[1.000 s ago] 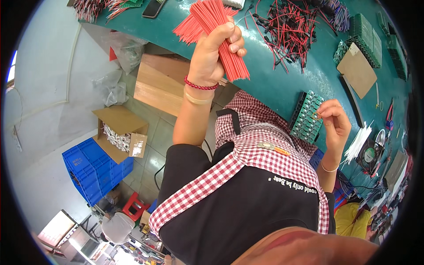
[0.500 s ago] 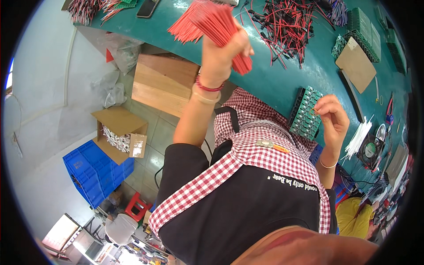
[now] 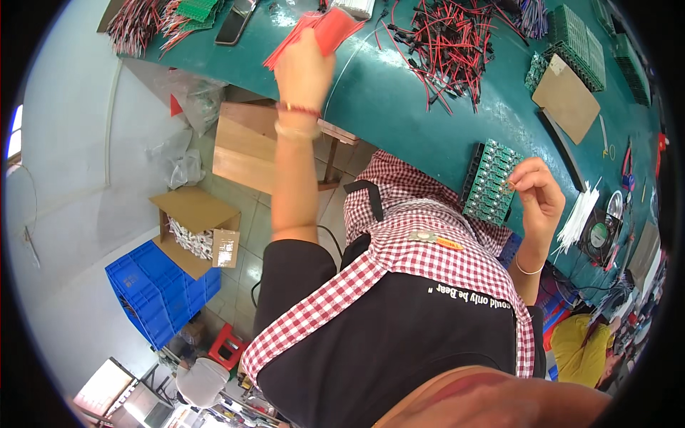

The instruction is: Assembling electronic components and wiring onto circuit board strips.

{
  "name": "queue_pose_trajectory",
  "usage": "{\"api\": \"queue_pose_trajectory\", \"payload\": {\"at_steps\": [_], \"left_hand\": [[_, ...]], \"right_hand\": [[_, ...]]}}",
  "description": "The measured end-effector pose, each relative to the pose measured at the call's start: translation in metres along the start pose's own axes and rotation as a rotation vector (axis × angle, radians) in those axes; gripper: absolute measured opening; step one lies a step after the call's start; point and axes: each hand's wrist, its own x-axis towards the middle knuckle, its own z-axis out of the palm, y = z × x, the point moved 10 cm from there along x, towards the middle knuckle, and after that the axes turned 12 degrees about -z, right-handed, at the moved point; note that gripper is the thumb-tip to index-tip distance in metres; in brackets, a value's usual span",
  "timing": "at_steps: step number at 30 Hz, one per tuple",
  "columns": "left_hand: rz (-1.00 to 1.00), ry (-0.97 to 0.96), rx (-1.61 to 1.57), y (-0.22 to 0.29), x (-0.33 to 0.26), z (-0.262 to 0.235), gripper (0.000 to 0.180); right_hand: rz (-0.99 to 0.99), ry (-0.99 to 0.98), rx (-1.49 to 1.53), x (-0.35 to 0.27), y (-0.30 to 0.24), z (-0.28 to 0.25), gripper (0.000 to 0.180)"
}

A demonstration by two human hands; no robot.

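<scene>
left hand fingers clamp red wire bundle, long axis lower-left to upper-right; right hand pinching.

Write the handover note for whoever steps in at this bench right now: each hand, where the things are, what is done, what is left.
Left hand: raised over the green table, gripping a bundle of red wires.
Right hand: at the table's near edge, fingers pinched just above the green circuit board panel; what it pinches is too small to tell.
Things: a loose pile of red and black wires lies further back on the table, a stack of green boards and a brown cardboard sheet to the right.
Done: bundle picked up.
Left: no wires can be seen attached to the panel yet.
</scene>
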Motion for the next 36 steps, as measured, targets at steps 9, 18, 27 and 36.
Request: {"api": "queue_pose_trajectory", "payload": {"at_steps": [9,18,27,36], "left_hand": [[0.013,0.239,0.285,-0.017,0.030,0.043,0.059],[0.036,0.076,0.281,-0.031,0.036,0.067,0.107],[0.205,0.169,0.390,-0.016,0.007,0.065,0.066],[-0.021,0.193,0.437,-0.049,0.033,0.070,0.061]], "right_hand": [[-0.012,0.047,-0.020,-0.005,-0.005,-0.012,0.006],[-0.013,0.163,-0.042,-0.020,-0.007,-0.050,0.005],[-0.012,0.221,-0.039,-0.031,-0.002,-0.064,0.004],[-0.015,0.293,-0.107,-0.036,-0.005,-0.084,0.003]]}}
